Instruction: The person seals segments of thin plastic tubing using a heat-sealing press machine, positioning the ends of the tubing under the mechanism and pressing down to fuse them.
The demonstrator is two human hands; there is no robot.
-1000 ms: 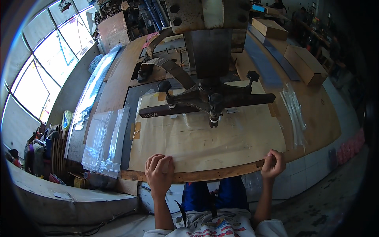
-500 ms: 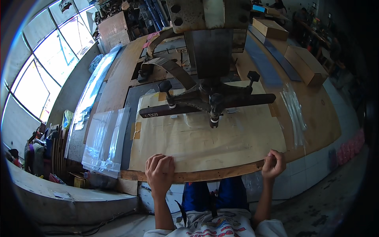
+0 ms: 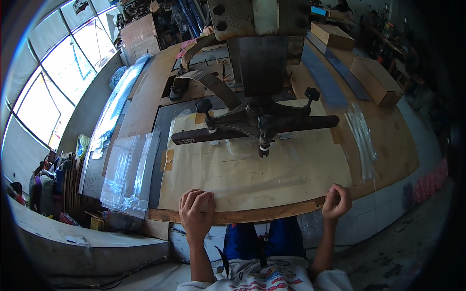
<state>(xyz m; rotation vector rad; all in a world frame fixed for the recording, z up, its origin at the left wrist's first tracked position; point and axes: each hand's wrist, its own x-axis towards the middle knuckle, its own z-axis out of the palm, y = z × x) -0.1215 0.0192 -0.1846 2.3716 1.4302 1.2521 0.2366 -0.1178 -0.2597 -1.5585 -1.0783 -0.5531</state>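
My left hand (image 3: 196, 213) rests at the near edge of a tan paper-covered board (image 3: 252, 194), its fingers curled down and pressed together. Farther right, my right hand (image 3: 336, 202) is closed in a pinch at the board's near right corner, beside a wooden strip (image 3: 262, 212) along the front. Whatever either hand holds is too small or clear to make out. A faint glossy streak crosses the board between them. Over the board hangs a press head (image 3: 262, 63), with a dark bar (image 3: 301, 125) clamped under its black knobs.
Clear plastic sheets (image 3: 128, 169) lie left of the board, and clear strips (image 3: 361, 145) lie to its right. Cardboard boxes (image 3: 374, 80) stand at the far right. A long stack of clear film (image 3: 114, 106) runs beside the window.
My hands and the board look the same. A small skin-toned shape, perhaps another person's hand, now shows behind the press at the upper left.
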